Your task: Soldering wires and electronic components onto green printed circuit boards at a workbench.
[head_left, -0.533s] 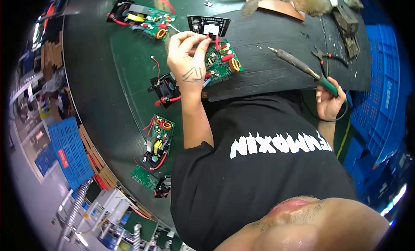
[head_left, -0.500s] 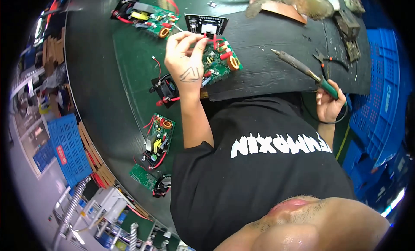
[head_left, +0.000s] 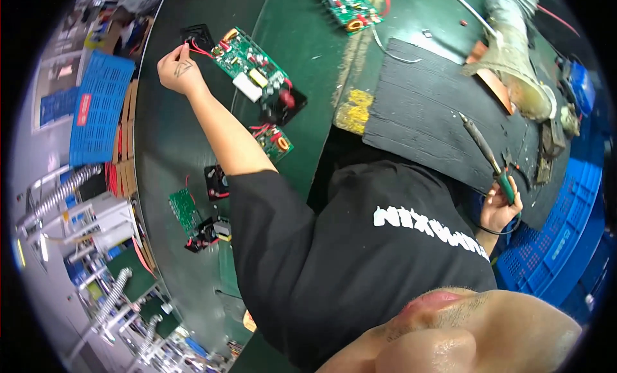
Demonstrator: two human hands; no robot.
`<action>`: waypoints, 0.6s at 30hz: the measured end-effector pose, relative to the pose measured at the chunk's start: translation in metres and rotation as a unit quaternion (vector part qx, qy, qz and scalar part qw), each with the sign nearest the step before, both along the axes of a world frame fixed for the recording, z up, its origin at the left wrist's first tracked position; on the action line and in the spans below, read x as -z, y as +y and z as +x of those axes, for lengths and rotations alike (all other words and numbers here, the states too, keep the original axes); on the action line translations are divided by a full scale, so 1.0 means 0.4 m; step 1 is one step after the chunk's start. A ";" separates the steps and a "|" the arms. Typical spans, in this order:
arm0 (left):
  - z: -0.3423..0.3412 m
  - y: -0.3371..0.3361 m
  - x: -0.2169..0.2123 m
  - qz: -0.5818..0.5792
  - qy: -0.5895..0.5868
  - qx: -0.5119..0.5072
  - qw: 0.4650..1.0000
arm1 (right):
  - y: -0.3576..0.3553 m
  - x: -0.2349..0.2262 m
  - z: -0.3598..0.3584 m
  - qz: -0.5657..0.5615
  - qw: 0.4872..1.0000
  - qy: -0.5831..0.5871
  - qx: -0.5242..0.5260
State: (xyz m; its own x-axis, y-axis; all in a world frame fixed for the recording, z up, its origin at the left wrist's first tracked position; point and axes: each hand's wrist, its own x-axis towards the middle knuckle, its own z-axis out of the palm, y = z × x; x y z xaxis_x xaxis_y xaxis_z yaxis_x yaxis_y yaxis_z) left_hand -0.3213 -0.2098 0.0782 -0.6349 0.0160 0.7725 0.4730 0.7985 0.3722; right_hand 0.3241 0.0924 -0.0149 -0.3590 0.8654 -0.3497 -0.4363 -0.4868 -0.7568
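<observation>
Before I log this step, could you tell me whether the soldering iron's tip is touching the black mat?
Cannot tell. In the head view the soldering iron, held by the right hand, points over the black mat; no gap or contact shows plainly.

Circuit board [head_left: 254, 67] left of mat [head_left: 437, 116]; soldering iron [head_left: 485, 154] on mat.

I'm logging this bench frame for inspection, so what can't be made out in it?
- Head view: left hand fingertips at the red wires; grip too small to tell.
- Right hand on the soldering iron: palm hidden behind the handle.
- Circuit board: components too small.
</observation>
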 end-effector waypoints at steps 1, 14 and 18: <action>-0.028 -0.048 0.009 -0.045 -0.027 -0.064 0.997 | 0.001 -0.010 -0.011 -0.002 1.000 -0.022 0.010; 0.006 -0.740 0.073 0.091 -0.176 -0.363 0.910 | 0.079 -0.041 -0.100 0.037 0.988 -0.027 -0.147; 0.160 -1.097 0.003 -0.042 -0.297 -0.446 0.844 | 0.095 -0.062 -0.174 0.020 0.969 0.020 -0.245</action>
State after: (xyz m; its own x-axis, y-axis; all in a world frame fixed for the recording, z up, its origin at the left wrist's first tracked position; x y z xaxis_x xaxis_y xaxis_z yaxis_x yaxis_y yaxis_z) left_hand -0.2572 -0.6484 0.0770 -0.6986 -0.6327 0.3342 -0.5788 0.7743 0.2559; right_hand 0.2547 0.1304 0.0097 -0.7431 0.5998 -0.2967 -0.1888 -0.6134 -0.7669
